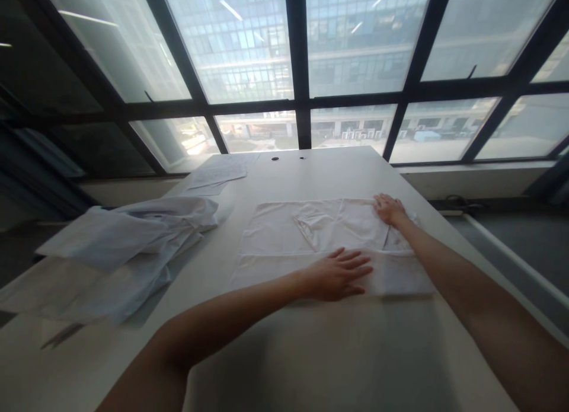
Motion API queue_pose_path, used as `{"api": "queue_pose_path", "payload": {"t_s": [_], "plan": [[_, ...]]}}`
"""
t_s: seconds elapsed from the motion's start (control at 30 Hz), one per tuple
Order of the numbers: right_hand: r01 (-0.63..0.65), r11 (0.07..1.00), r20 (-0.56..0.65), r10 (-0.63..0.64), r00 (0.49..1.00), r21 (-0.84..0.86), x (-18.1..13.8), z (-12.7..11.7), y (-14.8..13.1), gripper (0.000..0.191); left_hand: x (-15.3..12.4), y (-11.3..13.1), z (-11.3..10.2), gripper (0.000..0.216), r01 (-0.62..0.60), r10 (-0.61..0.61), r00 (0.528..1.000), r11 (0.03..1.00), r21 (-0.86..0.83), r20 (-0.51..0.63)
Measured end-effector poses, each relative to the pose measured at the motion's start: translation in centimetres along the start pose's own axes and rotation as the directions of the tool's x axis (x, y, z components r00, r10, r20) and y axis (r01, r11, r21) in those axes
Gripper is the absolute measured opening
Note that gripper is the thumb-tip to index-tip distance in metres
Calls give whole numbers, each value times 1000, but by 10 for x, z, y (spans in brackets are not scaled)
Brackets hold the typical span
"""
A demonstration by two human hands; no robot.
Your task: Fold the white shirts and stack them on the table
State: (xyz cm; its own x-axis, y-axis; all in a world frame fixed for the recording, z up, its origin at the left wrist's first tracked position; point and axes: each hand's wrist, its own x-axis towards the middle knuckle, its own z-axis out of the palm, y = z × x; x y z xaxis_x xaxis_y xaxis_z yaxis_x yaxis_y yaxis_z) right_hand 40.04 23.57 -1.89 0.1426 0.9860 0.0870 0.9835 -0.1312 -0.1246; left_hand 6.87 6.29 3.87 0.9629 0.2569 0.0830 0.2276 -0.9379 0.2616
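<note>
A white garment lies folded flat on the white table in front of me, with a crease running across it and wrinkles near its middle. My left hand rests on its near part, palm down with the fingers spread. Toward the far right corner, my right hand presses on the cloth, fingers stretched over its far edge. Neither hand has a visible hold on the fabric. What lies under the palms is hidden.
A loose pile of thin white cloth lies on the left side of the table, partly over its edge. A dark slender object shows below it. Papers lie farther back. Large windows stand beyond the far end.
</note>
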Motion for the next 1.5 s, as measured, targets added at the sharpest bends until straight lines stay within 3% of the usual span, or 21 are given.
{"api": "queue_pose_path", "payload": {"t_s": [0.13,0.57,0.77,0.87,0.93,1.03,1.17,1.27,1.5], "plan": [[5,1000,-21,-5,1000,1,0,0,0,57,-9,5,16,60,11,-11,1000,1000,-18,-13],[22,1000,-39,-22,999,16,-2,-2,1,55,-9,-1,17,57,11,-13,999,999,-46,-45],[-8,998,-108,14,994,60,-8,-23,-9,54,-10,-2,17,56,29,-30,999,999,-31,-43],[38,997,-209,-23,978,67,-41,-38,-29,55,-10,-2,17,56,29,-30,999,999,-24,-45],[178,979,-232,-152,961,96,-82,-41,-48,56,-10,-2,17,58,26,-28,999,999,-29,-45],[427,894,-257,-385,886,133,-158,-32,-71,58,-8,-2,18,61,26,-28,998,999,-32,-55],[536,832,-244,-496,833,141,-231,-13,-80,64,-6,0,18,58,18,-19,998,1000,-5,-66],[521,847,-209,-494,844,104,-246,-8,-71,62,-5,0,17,58,19,-19,999,1000,6,-48],[455,890,-148,-448,882,13,-237,-12,-18,68,-11,1,15,59,56,-56,998,998,11,-8]]}}
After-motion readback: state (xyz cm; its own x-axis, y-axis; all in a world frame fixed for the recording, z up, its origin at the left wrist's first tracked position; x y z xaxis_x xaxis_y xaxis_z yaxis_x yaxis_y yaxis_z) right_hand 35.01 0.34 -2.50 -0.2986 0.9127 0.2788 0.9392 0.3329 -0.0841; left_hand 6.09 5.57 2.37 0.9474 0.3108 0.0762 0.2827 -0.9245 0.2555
